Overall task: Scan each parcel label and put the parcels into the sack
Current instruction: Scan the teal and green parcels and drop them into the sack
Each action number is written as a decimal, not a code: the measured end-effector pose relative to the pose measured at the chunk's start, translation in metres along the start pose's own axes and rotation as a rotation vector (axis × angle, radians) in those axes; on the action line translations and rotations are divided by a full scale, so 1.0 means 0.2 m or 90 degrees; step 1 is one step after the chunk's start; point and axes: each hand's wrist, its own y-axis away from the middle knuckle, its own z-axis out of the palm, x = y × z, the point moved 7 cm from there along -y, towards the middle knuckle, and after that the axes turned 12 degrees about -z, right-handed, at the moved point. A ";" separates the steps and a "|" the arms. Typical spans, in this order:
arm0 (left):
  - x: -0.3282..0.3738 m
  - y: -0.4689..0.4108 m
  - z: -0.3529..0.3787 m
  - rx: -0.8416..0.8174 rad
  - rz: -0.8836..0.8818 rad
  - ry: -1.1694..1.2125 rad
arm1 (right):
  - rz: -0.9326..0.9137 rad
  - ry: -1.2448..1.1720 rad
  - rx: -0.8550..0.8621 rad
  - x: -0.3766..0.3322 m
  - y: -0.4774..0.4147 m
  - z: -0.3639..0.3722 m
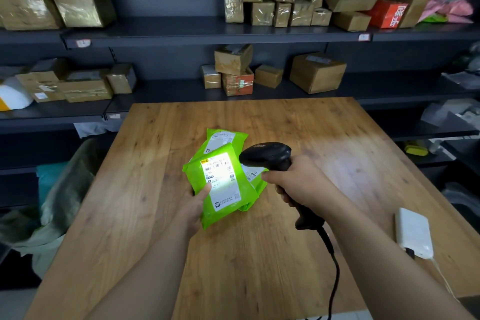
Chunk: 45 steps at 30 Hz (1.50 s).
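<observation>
Now left hand (193,206) grips parcel (220,184), right hand (296,182) scanner (267,156).

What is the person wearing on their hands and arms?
Nothing that shows. The left hand and right hand are bare, without gloves. Both forearms are uncovered to the frame edge: no sleeves, watch or bracelet. No rings show on the fingers.

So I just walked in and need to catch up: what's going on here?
A person is scanning parcels. The left hand holds a green mailer parcel while the right hand aims a black corded barcode scanner at its lit label. More green parcels lie on the wooden table; the sack sits left of it.
</observation>
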 end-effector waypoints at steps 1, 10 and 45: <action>0.00 0.00 0.00 -0.002 0.000 0.007 | -0.002 0.002 -0.001 0.00 0.00 0.00; 0.01 0.02 0.05 0.014 0.028 -0.043 | 0.011 -0.027 -0.001 -0.01 0.01 0.03; 0.82 0.82 -1.76 0.554 0.220 -0.355 | -0.074 -0.151 -0.269 -0.75 -0.14 1.83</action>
